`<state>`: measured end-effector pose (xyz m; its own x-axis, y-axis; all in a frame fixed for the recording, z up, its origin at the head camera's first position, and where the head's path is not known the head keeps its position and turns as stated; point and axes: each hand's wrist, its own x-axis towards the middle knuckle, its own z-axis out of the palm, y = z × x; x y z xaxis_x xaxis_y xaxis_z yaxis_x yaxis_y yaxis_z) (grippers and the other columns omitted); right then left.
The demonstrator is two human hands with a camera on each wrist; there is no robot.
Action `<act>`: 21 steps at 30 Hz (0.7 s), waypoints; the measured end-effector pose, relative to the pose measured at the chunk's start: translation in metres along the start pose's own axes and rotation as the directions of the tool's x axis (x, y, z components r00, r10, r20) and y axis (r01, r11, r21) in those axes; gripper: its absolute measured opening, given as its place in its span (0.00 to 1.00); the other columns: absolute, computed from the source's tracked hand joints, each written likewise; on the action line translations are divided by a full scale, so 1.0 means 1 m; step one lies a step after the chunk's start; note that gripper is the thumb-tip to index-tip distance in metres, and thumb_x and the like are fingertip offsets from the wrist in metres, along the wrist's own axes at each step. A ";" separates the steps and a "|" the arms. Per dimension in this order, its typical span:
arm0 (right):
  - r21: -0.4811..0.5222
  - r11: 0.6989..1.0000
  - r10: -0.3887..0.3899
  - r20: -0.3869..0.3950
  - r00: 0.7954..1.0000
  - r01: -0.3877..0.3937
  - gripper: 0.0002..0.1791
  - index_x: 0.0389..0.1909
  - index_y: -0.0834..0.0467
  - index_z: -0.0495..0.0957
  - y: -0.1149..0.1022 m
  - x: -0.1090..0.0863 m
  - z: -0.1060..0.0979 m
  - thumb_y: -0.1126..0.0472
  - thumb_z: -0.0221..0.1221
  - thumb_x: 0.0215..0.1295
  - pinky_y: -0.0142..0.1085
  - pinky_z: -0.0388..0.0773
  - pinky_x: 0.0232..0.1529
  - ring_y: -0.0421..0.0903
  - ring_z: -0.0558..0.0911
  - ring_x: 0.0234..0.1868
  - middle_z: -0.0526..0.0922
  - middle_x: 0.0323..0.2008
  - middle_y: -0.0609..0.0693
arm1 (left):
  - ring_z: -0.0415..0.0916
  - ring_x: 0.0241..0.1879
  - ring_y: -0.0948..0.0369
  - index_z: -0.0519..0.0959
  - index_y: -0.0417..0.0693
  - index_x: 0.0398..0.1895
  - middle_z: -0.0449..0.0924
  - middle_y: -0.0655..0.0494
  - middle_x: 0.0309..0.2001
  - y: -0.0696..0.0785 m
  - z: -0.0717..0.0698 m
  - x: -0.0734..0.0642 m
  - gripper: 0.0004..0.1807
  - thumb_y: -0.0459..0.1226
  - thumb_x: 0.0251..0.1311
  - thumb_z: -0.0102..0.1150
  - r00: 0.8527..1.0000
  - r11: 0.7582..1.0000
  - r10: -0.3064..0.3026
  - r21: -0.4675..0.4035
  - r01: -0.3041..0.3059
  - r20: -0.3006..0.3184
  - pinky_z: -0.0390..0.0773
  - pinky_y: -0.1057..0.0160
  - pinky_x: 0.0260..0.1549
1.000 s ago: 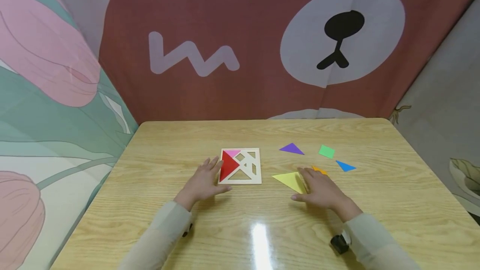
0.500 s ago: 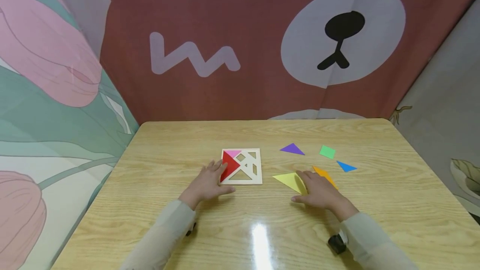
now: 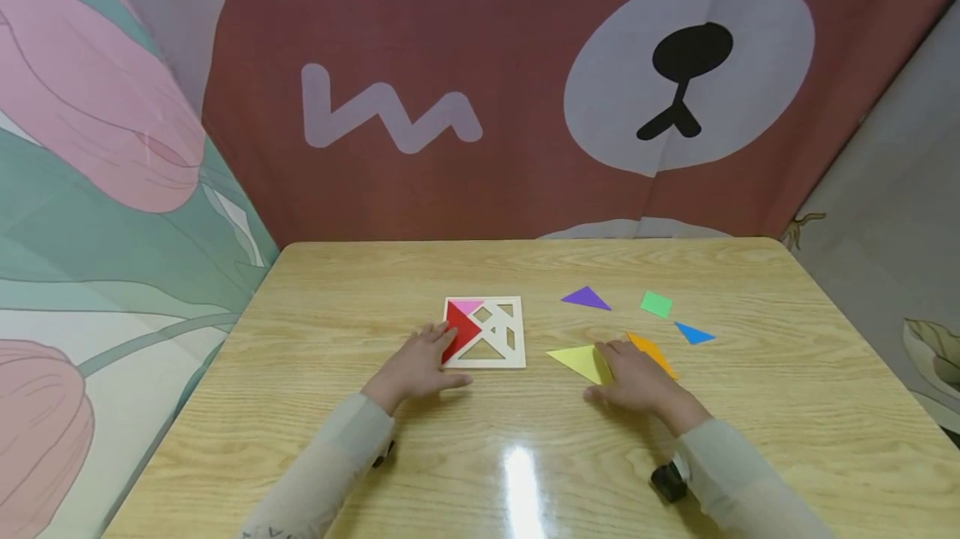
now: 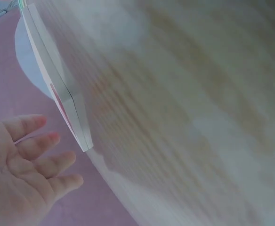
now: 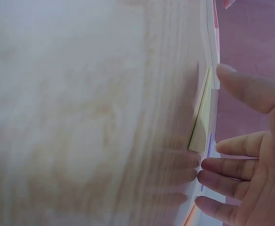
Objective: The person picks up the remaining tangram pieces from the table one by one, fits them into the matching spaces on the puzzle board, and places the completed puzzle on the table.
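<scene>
A pale square tangram board (image 3: pixel 522 347) lies left of the table's middle, with a red triangle (image 3: pixel 462 327) and a pink piece (image 3: pixel 466 306) in its recesses. My left hand (image 3: pixel 417 366) spreads over the board's left edge, fingertips above the red triangle; the left wrist view shows its fingers apart from the board (image 4: pixel 57 80). Beside the right corner of a yellow triangle (image 3: pixel 582 361) is my right hand (image 3: pixel 641 381), covering part of that piece. In the right wrist view its fingers are extended, thumb apart, near the triangle (image 5: pixel 202 120); contact is unclear.
An orange piece (image 3: pixel 651 353) lies just beyond my right hand. Farther back are a purple triangle (image 3: pixel 587 299), a green piece (image 3: pixel 656 303) and a blue triangle (image 3: pixel 693 333). A printed curtain (image 3: pixel 420 197) hangs behind the wooden table (image 3: pixel 360 272).
My left hand has moved slightly right, farther over the red triangle. My right hand has shifted a little, uncovering more of the orange piece. The pieces stay where they were.
</scene>
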<state>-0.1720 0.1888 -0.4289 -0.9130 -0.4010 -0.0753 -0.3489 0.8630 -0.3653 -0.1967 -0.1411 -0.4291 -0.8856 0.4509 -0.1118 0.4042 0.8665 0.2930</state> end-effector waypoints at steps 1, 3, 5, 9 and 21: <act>-0.005 1.000 0.002 0.000 1.000 -0.002 0.44 0.54 0.71 0.62 0.000 0.001 0.000 0.43 0.60 0.45 0.51 0.64 0.49 0.62 0.65 0.51 0.66 0.50 0.67 | 0.47 0.61 0.47 0.58 0.40 0.62 0.52 0.47 0.63 0.000 0.000 0.000 0.46 0.61 0.44 0.52 1.000 1.000 0.001 -0.003 -0.001 0.002 0.49 0.49 0.58; -0.019 1.000 0.007 -0.003 1.000 -0.007 0.42 0.53 0.71 0.63 0.000 0.003 0.001 0.44 0.61 0.45 0.50 0.65 0.48 0.61 0.66 0.49 0.67 0.48 0.66 | 0.48 0.61 0.48 0.58 0.40 0.61 0.53 0.47 0.63 0.000 -0.001 0.001 0.46 0.61 0.44 0.52 1.000 1.000 0.001 -0.008 -0.001 0.007 0.51 0.50 0.58; -0.032 0.999 0.005 -0.009 1.000 -0.005 0.41 0.52 0.71 0.64 0.000 0.005 0.000 0.45 0.62 0.45 0.49 0.66 0.46 0.59 0.67 0.47 0.68 0.47 0.65 | 0.48 0.61 0.48 0.58 0.40 0.61 0.53 0.46 0.63 0.000 -0.001 0.001 0.46 0.61 0.44 0.52 1.000 1.000 -0.001 -0.013 0.001 0.014 0.52 0.51 0.57; -0.048 0.999 0.001 -0.017 1.000 -0.001 0.39 0.51 0.72 0.65 0.000 0.007 0.000 0.47 0.63 0.44 0.49 0.67 0.45 0.59 0.68 0.46 0.69 0.45 0.64 | 0.48 0.61 0.49 0.58 0.40 0.62 0.54 0.47 0.62 0.000 -0.002 0.002 0.46 0.61 0.44 0.52 1.000 1.000 -0.010 -0.009 0.010 0.027 0.54 0.54 0.57; -0.129 0.991 0.016 -0.058 0.998 -0.023 0.30 0.44 0.72 0.71 0.000 0.015 0.006 0.52 0.62 0.46 0.44 0.71 0.38 0.54 0.70 0.37 0.70 0.37 0.59 | 0.48 0.62 0.52 0.57 0.42 0.62 0.55 0.49 0.62 -0.001 -0.001 0.007 0.46 0.60 0.44 0.53 0.996 0.997 -0.031 -0.066 0.037 0.083 0.54 0.56 0.57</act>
<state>-0.1845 0.1807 -0.4359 -0.9292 -0.3686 -0.0269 -0.3518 0.9045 -0.2410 -0.2031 -0.1388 -0.4295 -0.8755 0.4401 -0.1994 0.3555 0.8663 0.3508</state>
